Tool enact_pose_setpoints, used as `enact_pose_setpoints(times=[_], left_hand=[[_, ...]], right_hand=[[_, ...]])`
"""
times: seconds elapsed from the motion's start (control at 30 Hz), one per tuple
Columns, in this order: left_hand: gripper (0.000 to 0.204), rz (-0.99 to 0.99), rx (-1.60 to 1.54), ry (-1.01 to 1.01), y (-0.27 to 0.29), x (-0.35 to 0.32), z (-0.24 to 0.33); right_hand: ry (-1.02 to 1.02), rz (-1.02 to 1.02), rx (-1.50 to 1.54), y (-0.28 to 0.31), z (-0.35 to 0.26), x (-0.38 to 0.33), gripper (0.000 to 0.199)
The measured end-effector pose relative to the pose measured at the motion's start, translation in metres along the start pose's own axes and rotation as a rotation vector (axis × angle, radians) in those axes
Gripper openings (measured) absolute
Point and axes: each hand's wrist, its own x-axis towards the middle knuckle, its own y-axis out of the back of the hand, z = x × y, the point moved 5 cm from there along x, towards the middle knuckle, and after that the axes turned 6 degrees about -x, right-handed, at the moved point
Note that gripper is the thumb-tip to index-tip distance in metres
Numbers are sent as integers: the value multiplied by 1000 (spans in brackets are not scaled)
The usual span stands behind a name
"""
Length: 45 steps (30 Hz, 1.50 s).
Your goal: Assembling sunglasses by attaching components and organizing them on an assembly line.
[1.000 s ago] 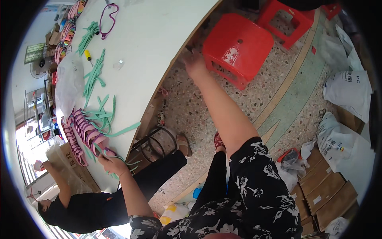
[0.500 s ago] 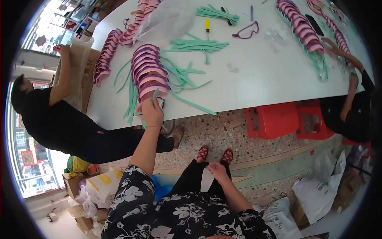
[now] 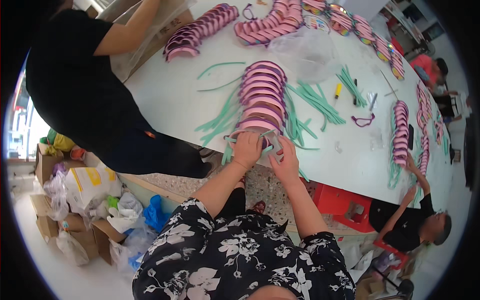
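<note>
At the table's near edge, a pair of goggles [image 3: 254,130] with a purple frame and pink padding lies at the close end of a row. My left hand [image 3: 248,149] is closed over its left part, pressing on the front. Around its right end my right hand [image 3: 285,159] curls, thumb and fingers bent; what they pinch is hard to make out. A short mint-green strap end [image 3: 268,148] shows between my hands. Beyond them stretches a row of nested goggles [image 3: 262,87], with mint-green straps [image 3: 222,114] fanning out on both sides.
More goggle rows [image 3: 202,30] lie farther back, near a clear plastic bag [image 3: 307,52]. A yellow-handled screwdriver [image 3: 338,91], a strap bundle [image 3: 351,85] and a purple frame [image 3: 363,120] are to the right. One person [image 3: 80,75] stands at left; another [image 3: 400,225] works at right beside red stools [image 3: 332,200].
My right hand has come up from my lap to the goggles at the table edge. My left hand stays on them. The view has turned, so the row now appears nearer the middle.
</note>
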Motion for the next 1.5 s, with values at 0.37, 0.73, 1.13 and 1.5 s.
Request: enact_pose_setpoints(times=[0.37,0.73,1.13,1.5], left_hand=[[9,-23,-519,189,37,32,23],[7,-156,-760,646,60,56,29],[7,-69,-752,781,48,69,31],[9,-99,-758,829,39,73,24]], right_hand=[[70,-29,31,-14,-18,30,36],[42,-385,91,23,15,56,29],[379,128,-532,72,61,283,23],[324,-68,-264,32,84,236,21]])
